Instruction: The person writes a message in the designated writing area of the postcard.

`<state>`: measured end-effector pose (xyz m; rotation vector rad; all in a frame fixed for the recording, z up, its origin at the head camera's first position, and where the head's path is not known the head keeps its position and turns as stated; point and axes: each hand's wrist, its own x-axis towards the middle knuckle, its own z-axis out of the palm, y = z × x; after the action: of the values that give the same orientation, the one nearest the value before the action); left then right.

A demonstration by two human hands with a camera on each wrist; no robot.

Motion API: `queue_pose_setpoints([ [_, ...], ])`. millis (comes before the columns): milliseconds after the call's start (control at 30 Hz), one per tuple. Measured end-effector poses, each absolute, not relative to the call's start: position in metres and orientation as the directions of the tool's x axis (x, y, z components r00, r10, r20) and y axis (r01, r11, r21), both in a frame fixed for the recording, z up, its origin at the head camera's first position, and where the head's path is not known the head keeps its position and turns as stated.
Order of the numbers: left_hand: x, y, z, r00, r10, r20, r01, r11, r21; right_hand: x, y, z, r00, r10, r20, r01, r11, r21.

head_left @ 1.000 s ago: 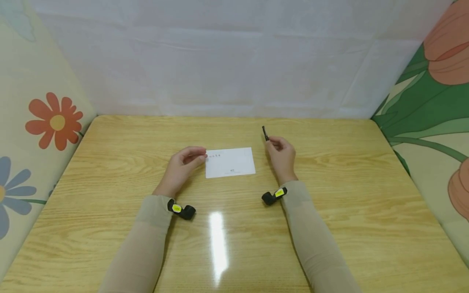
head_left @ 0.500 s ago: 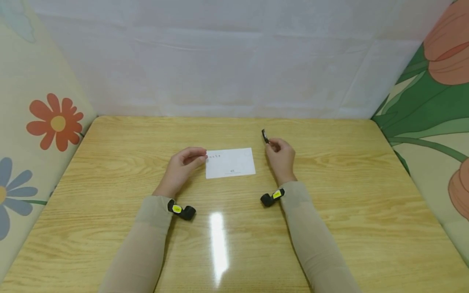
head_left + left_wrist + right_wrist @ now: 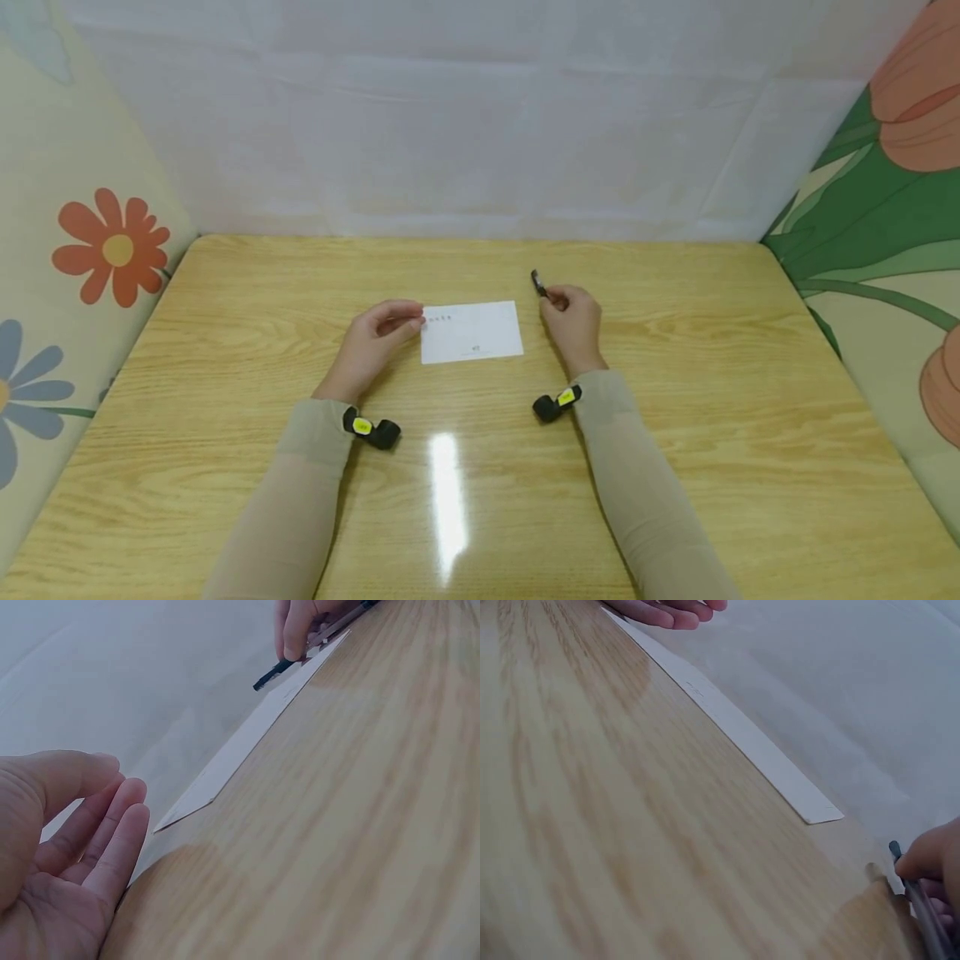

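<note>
A white card (image 3: 480, 332) lies flat on the wooden table (image 3: 705, 350), with a short line of small marks at its upper left and a small print near its lower edge. My left hand (image 3: 369, 343) rests at the card's left edge, fingers loosely bent; in the left wrist view its fingertips (image 3: 133, 791) look just short of the card's corner. To the right of the card, my right hand (image 3: 576, 327) pinches a black pen (image 3: 537, 283) between thumb and fingers. The pen slants up and left, apart from the card; the hand hides part of it.
Black wrist cameras (image 3: 372, 429) sit on both sleeves. A white cloth backdrop (image 3: 480, 125) meets the table's far edge, and flower-patterned panels (image 3: 82, 375) stand at both sides. A bright light reflection (image 3: 447, 500) shows on the table in front.
The pen has turned in my right hand, its far end dropping slightly lower and to the left. That hand has shifted a little left. My left hand and the card have stayed put.
</note>
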<state>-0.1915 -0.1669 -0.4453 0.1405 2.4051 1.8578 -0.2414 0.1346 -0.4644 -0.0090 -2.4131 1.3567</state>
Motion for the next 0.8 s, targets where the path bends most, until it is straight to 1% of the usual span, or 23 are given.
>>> queue_pose_setpoints([
  [300, -0.1917, -0.1685, -0.4450, -0.992, 0.122, -0.036, -0.001, 0.275, 0.962, -0.2409, 0.1330, -0.4624, -0.934, 0.177, 0.309, -0.162, 0.563, -0.810],
  [500, -0.1924, -0.1691, -0.4457, -0.991, 0.119, -0.053, -0.020, 0.262, 0.965, -0.2411, 0.1328, -0.4629, -0.935, 0.185, 0.302, -0.158, 0.545, -0.823],
  [667, -0.1909, -0.1690, -0.4468, -0.990, 0.126, -0.056, -0.025, 0.236, 0.971, -0.2396, 0.1334, -0.4667, -0.933, 0.226, 0.279, -0.144, 0.476, -0.867],
  [800, -0.1892, -0.1710, -0.4492, -0.989, 0.129, -0.068, -0.048, 0.154, 0.987, -0.2371, 0.1338, -0.4710, -0.942, 0.254, 0.221, -0.110, 0.388, -0.915],
])
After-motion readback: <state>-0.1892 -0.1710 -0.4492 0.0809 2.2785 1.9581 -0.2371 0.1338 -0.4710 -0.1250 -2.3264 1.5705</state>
